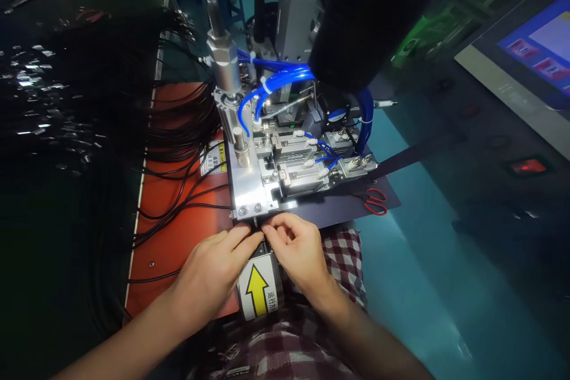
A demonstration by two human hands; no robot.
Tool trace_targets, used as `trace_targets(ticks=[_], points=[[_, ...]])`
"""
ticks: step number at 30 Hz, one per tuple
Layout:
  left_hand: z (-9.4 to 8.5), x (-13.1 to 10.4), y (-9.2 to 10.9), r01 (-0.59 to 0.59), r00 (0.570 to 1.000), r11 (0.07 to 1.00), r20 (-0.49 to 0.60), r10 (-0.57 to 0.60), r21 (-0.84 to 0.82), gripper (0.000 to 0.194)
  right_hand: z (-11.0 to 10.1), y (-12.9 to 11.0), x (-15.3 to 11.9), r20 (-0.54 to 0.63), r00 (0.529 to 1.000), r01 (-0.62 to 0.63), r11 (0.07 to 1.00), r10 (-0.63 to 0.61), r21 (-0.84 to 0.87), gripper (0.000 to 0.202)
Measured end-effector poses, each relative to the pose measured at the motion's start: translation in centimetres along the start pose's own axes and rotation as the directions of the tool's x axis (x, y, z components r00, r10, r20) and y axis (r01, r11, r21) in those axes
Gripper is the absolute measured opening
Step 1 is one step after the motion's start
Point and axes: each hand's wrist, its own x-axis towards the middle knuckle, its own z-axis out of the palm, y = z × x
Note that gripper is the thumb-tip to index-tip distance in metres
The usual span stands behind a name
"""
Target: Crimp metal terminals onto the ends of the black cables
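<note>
My left hand (214,264) is at the front of a metal machine (252,187), its fingers bent and pressed together. Beside it, my right hand (300,246) pinches with thumb and forefinger. Both sets of fingertips meet just below the machine's front plate, over a dark block whose white label (260,291) bears a yellow arrow. Whatever lies between the fingers is too small and hidden to make out.
Many black cables (178,124) lie left across an orange board (169,225). Red-handled scissors (375,200) rest on the dark plate at right. Blue air hoses (285,74) arch over the machine. A touch screen (534,47) stands at upper right.
</note>
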Motion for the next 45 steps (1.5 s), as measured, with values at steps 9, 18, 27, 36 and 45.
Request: trace_targets(ticks=[9,18,27,36,45], points=[[-0.2,0.1,0.1,0.011,1.0,1.0,0.018,-0.011,0.0,0.033,0.4,0.9,-0.1,0.067,0.998,-0.03,0.977,0.017,0.21,0.012],[-0.3,0.1,0.1,0.02,0.999,1.0,0.046,-0.021,0.011,0.034,0.2,1.5,-0.3,0.165,0.96,-0.281,0.8,0.227,0.531,0.015],[-0.2,0.0,0.1,0.019,0.999,0.999,0.031,-0.02,0.029,0.033,-0.1,2.4,-0.1,0.172,0.948,-0.319,0.763,0.269,0.562,0.022],[-0.2,0.1,0.1,0.013,0.999,1.0,0.042,-0.013,-0.003,0.034,0.2,2.2,-0.2,0.19,0.964,-0.255,0.861,0.188,0.44,0.026],[-1.0,0.2,0.4,0.055,0.988,0.996,0.14,-0.065,0.077,0.027,-0.4,1.3,0.6,0.378,0.893,-0.424,0.737,0.244,0.525,0.03]])
